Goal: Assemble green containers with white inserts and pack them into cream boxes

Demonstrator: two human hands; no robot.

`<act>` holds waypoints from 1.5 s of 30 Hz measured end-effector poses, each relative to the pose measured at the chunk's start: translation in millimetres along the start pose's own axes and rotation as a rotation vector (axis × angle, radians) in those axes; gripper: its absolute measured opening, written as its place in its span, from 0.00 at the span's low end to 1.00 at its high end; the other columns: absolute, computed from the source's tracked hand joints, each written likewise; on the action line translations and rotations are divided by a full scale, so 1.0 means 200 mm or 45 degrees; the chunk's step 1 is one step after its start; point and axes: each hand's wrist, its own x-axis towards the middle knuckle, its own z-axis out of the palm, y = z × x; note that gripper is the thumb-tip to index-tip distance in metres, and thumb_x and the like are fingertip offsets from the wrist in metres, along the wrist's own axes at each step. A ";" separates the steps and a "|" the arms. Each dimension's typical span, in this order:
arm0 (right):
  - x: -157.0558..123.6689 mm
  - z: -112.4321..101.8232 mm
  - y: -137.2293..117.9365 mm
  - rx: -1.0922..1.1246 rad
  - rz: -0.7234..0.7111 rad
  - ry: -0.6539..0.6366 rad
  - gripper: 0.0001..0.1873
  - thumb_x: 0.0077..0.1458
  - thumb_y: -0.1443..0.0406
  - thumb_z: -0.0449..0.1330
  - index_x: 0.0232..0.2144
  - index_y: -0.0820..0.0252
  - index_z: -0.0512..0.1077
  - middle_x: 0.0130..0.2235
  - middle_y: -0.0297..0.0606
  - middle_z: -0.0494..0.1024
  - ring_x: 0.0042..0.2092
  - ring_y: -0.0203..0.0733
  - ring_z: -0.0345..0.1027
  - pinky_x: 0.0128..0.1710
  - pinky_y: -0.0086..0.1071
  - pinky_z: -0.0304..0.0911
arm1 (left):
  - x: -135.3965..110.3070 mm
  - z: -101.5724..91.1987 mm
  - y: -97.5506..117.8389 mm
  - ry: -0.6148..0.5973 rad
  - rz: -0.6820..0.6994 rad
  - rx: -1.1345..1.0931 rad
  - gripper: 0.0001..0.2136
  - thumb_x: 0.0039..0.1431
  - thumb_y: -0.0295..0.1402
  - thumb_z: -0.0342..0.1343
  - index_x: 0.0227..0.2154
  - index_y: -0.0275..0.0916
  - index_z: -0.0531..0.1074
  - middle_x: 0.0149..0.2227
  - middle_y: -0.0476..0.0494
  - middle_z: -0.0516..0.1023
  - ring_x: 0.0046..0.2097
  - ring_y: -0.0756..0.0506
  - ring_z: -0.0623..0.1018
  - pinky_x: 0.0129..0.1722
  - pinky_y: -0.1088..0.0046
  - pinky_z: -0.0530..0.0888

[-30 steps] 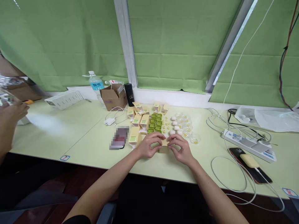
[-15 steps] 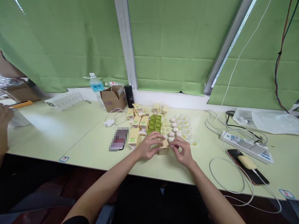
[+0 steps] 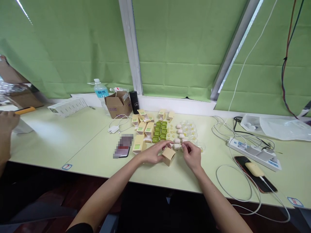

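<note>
left hand [image 3: 153, 155]: grip clamped on one small box [image 3: 168, 156], on or just above the desk [image 3: 94, 152]; gap showing along its top edge. right hand [image 3: 193, 157]: fingertips together, apart from the box, at its two o'clock; pinched item, if any, too small to tell. step, as judged: working the box top; next move calls for steady left hold. outward: green tubs [image 3: 157, 133], near twelve; yellow boxes [image 3: 148, 130], eleven; white pots [image 3: 177, 141], one; power strip [image 3: 254, 154], three.

Soft, bright light leaves pale glare on the table [image 3: 50, 129] at left.
</note>
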 end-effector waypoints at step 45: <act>-0.06 -0.04 -0.05 -0.286 -0.441 -0.233 0.11 0.65 0.66 0.52 0.45 0.60 0.73 0.26 0.32 0.77 0.25 0.37 0.69 0.29 0.30 0.56 | 0.79 -0.89 -0.56 0.464 -0.654 0.730 0.25 0.53 0.37 0.67 0.54 0.38 0.71 0.51 0.38 0.77 0.47 0.41 0.79 0.50 0.68 0.75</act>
